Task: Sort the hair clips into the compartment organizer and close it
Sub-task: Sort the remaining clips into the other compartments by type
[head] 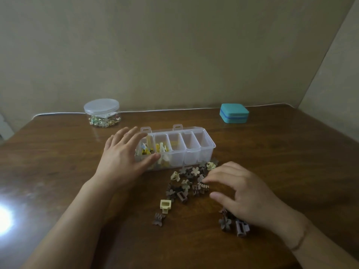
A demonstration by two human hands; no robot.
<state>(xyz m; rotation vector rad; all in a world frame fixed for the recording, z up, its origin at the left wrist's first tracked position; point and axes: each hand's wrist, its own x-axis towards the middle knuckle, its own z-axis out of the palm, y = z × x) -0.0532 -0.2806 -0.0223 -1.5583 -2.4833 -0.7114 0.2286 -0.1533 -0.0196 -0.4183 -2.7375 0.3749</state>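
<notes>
A clear plastic compartment organizer (196,158) stands open on the wooden table, its lid tipped back. Yellow and cream clips fill its left compartments; the right ones look empty. My left hand (124,158) rests spread against the organizer's left end, thumb on its front wall, holding nothing. A heap of brown and cream hair clips (184,186) lies in front of the organizer. My right hand (239,191) hovers over the heap's right side, fingers curled down onto the clips; whether one is pinched is hidden. A cream square clip (165,205) and a brown clip (159,219) lie apart.
A round clear jar (102,111) with small trinkets stands at the back left. A teal zip case (234,113) sits at the back right. More brown clips (234,224) lie under my right wrist. A white cable (165,110) runs along the table's far edge by the wall.
</notes>
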